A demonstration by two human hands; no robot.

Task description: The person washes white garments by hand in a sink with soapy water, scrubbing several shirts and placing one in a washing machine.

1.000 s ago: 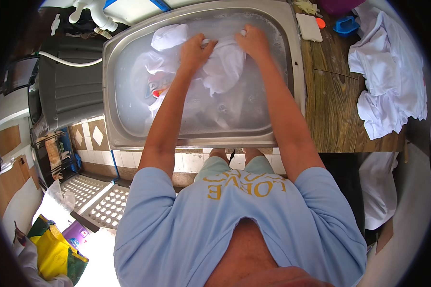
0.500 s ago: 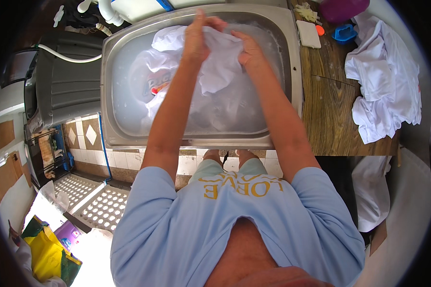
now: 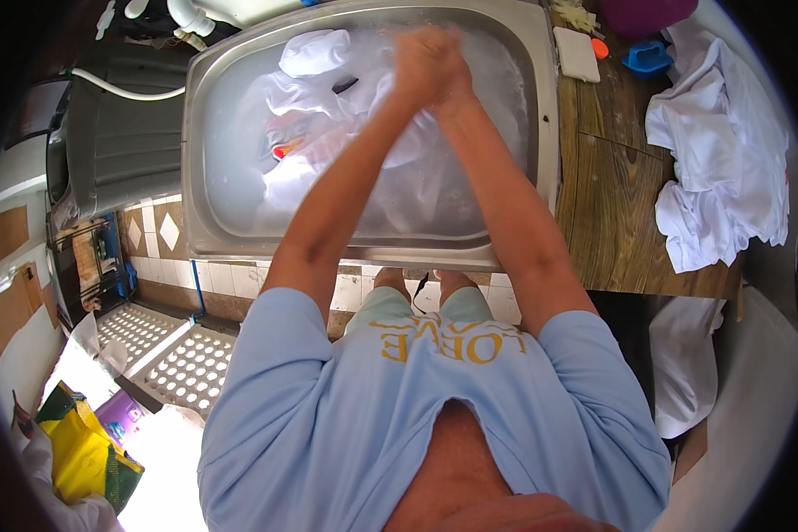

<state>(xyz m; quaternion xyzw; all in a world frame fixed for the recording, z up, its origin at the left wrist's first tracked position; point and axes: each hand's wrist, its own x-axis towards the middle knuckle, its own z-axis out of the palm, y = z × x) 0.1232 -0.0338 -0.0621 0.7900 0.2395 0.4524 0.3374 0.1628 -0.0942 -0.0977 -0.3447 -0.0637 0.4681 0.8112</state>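
A white garment with a dark and red-orange print lies partly under cloudy water in a steel sink. Over the far right part of the water, my left hand and my right hand are pressed together, smeared by motion. Both are closed on a bunched part of the white cloth, which they mostly hide. Its rest trails down from them into the water. A puffed-up fold stands above the surface on the far left, and a small dark patch shows beside my left forearm.
Right of the sink is a wooden counter bearing a pile of white clothes, a blue scrub brush, a pale soap block, an orange cap and a purple container. A dark grey ribbed plastic unit stands left.
My hands were apart, spreading the cloth between them; now they have come together over a bunched part. The puffed fold and the dark patch now show to their left.
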